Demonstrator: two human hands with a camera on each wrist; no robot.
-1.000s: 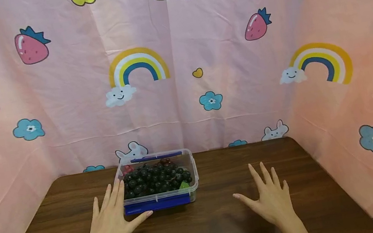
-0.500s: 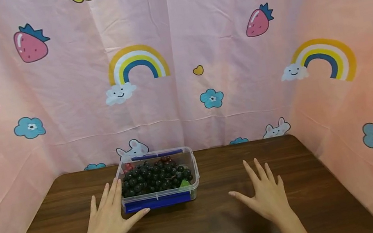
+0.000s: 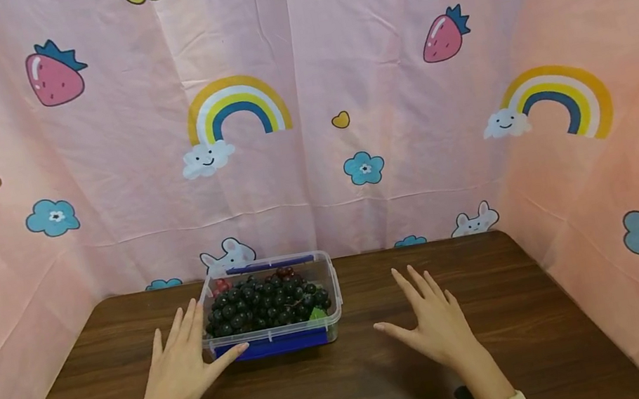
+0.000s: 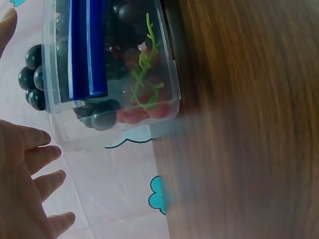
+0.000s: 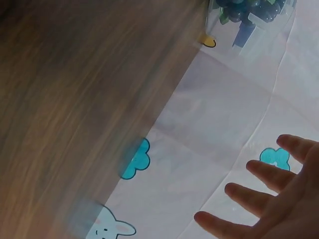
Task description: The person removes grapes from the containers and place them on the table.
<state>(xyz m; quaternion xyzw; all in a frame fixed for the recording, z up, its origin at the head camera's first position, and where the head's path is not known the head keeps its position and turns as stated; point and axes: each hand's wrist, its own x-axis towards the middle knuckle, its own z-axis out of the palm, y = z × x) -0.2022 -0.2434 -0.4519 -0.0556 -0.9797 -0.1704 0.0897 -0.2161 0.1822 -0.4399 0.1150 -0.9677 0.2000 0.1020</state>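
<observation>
Grapes point(image 3: 266, 305), dark and piled in a bunch, fill a clear plastic container point(image 3: 328, 291) that stands at the back of the wooden bench point(image 3: 341, 395), left of its middle and close to the pink curtain point(image 3: 406, 106). A blue clip point(image 3: 274, 345) runs along the container's near wall and another along its far rim. In the left wrist view a green stem point(image 4: 144, 64) and a few reddish grapes point(image 4: 139, 115) show through the container's clear wall.

The left hand point(image 3: 184, 367) lies flat and relaxed with straight, spread fingers at the container's near left corner, its thumb along the front wall by the blue clip and its fingers up beside the left wall; whether it truly touches the plastic cannot be told. It holds nothing.

The right hand point(image 3: 433, 323) is likewise flat with fingers splayed, over bare bench to the right of the container and clearly apart from it, holding nothing.

The curtain is printed with rainbows, strawberries, flowers and rabbits, and encloses the bench on three sides.
</observation>
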